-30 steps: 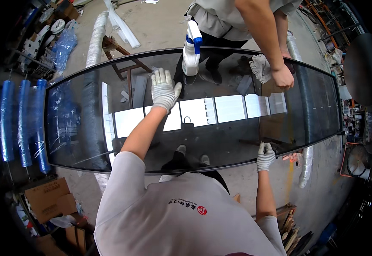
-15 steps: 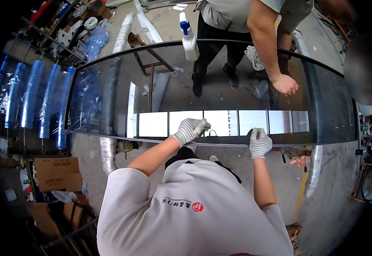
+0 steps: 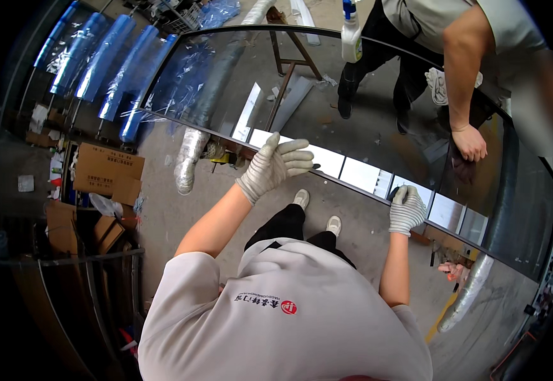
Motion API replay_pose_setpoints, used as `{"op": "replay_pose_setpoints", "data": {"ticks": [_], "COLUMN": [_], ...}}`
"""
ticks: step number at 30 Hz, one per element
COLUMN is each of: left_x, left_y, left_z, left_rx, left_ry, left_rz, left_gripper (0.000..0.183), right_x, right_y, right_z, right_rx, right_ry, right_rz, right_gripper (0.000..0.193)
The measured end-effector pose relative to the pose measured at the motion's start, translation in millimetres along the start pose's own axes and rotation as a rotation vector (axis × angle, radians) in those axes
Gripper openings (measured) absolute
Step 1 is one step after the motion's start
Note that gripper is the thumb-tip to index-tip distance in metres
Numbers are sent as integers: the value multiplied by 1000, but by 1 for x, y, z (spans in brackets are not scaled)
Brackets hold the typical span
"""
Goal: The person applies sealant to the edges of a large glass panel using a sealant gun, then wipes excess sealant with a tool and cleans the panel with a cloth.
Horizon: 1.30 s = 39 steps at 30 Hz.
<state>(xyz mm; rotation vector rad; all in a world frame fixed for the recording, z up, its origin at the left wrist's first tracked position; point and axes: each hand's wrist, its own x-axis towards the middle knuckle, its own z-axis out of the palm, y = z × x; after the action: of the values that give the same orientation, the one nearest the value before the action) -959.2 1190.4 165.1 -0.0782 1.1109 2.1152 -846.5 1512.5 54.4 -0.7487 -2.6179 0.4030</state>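
Since a moment ago the left hand (image 3: 275,166) has lifted off the near edge of the glass panel (image 3: 352,120) and now hovers just above it, its grip apart, fingers spread and holding nothing; the whole scene has also swung, so the panel runs slantwise from upper left to lower right.

Far to the left of that open grip stand several long rolls wrapped in crinkled blue film (image 3: 98,57), leaning side by side. Below them, on the concrete floor, lie flattened brown cardboard boxes (image 3: 106,170). A tube in silvery bubble wrap (image 3: 186,162) rests just left of the grip, under the panel's edge.

The panel itself is a large dark sheet, smooth and glossy, with a rounded black border; it mirrors bright rectangular ceiling lights right under the grip. Both hands wear white knitted gloves with ribbed cuffs.

To the right, the right hand (image 3: 407,208) has its grip closed over the panel's near edge, fingers curled on the glass.

Beyond, a white plastic spray bottle (image 3: 351,33) with a blue nozzle stands on the far edge. Another person's bare hand (image 3: 470,143) presses flat on the glass, up and right of the right grip, with a crumpled white cloth (image 3: 439,86) near it.
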Motion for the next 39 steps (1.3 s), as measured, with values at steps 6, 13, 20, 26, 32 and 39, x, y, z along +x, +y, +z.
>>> {"op": "replay_pose_setpoints", "data": {"ticks": [6,13,20,26,32,39], "left_x": [-117,-311,-452,-515,-563,-602], "left_y": [-91,-190,-246,-293,-213,-220], "left_z": [-132,-234,-300,-369,-389,-472], "left_rx": [1422,1313,914,820,705,417], "left_ry": [602,527,872,914,949,1317], "left_rz": [46,-880,-795,-694,-751,-281], "left_gripper": [57,57,58,57,53,46], "right_x": [-7,-9,41,-69,-255,-320], "right_y": [11,11,-112,-368,-548,-672], "right_z": [3,16,-35,41,129,235], "right_rx": [49,287,1040,1146,851,121], "right_ry": [138,158,668,21,-844,-1212], "right_rz": [-233,22,256,-174,-1003,-1298], "right_gripper": [18,37,60,46,36,30]}}
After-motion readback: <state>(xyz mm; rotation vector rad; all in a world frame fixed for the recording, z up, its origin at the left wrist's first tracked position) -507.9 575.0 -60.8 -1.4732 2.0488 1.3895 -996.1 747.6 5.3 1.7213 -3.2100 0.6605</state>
